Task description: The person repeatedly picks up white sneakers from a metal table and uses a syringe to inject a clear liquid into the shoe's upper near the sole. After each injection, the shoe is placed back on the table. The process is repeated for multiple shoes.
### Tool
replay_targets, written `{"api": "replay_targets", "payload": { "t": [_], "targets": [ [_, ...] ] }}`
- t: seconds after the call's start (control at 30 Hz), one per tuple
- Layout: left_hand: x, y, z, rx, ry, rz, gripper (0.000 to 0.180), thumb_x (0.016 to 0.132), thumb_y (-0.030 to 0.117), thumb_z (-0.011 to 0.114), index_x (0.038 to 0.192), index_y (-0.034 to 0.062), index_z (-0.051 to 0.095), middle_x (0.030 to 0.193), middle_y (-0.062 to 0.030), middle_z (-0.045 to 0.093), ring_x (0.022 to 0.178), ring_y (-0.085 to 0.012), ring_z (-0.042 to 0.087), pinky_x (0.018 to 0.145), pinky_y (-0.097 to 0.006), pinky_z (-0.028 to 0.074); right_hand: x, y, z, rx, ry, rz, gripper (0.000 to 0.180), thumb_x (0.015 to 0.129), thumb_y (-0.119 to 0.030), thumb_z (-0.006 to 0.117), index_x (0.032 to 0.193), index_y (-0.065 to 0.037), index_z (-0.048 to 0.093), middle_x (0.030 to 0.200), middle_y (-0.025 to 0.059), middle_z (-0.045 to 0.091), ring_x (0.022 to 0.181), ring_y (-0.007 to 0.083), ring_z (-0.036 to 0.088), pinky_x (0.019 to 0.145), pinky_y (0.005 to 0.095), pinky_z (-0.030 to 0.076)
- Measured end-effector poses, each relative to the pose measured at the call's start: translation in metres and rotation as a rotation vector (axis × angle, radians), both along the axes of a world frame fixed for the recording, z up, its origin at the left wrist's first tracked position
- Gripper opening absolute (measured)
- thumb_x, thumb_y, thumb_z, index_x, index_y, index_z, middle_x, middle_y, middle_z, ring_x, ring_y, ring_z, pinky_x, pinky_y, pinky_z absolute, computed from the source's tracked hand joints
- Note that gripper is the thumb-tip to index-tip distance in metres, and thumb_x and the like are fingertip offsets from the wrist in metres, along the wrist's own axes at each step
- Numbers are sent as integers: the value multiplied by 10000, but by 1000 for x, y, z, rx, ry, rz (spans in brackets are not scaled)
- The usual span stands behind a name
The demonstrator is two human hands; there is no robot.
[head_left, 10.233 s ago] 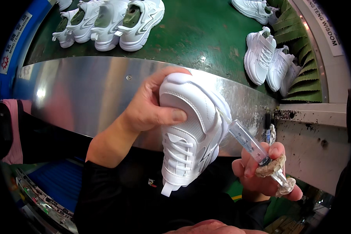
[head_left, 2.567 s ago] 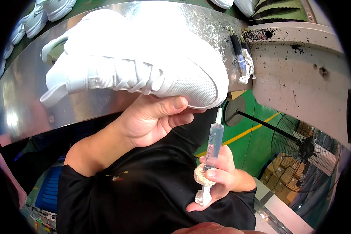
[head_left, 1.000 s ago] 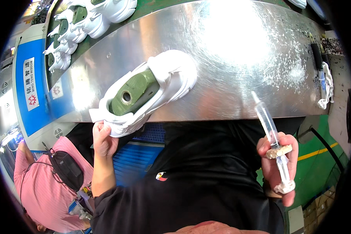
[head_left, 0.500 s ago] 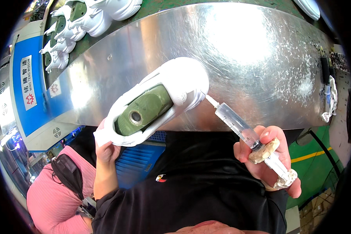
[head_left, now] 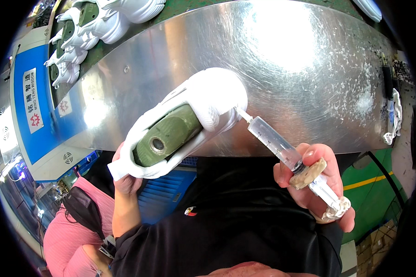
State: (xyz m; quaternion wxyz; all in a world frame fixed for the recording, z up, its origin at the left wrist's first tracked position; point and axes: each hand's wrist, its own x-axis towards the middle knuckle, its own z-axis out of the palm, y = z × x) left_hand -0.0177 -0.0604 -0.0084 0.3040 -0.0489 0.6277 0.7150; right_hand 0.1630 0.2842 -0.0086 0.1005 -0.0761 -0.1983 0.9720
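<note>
Left hand [head_left: 127, 177] grips the white shoe [head_left: 189, 120] on its green last above the tabletop [head_left: 309, 69] — right hand [head_left: 316, 184] holds the syringe [head_left: 275, 143], tip at the shoe's toe edge; best kept steady, pressed gently.

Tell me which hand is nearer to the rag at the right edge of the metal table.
Right. The right hand, holding the syringe, is below and left of the rag. The left hand grips the white shoe far across to the left.

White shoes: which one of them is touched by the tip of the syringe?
The white shoe held up by the left hand; the syringe in the right hand meets its toe. The other shoes lie on the green belt.
</note>
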Motion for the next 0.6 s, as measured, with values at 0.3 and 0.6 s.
{"api": "replay_targets", "payload": {
  "t": [0.3,0.6],
  "targets": [
    [1,10,4,48,-24,10,584,770,74,654,1265,-106,402,1222,-201,534,1135,-270,538,1000,-373,412,11,18,-7,363,205,-17,995,468,-563,840,1228,-65,434,1029,105,523,916,230,521,625,312,357],
    [21,70,24,92,-278,-180,829,651,134,732,1334,-82,315,1270,-224,493,1129,-315,541,986,-417,415,40,64,-6,1314,-308,-548,1113,516,-439,880,1380,-38,304,1174,115,482,951,221,504,797,360,435]
  ]
}}
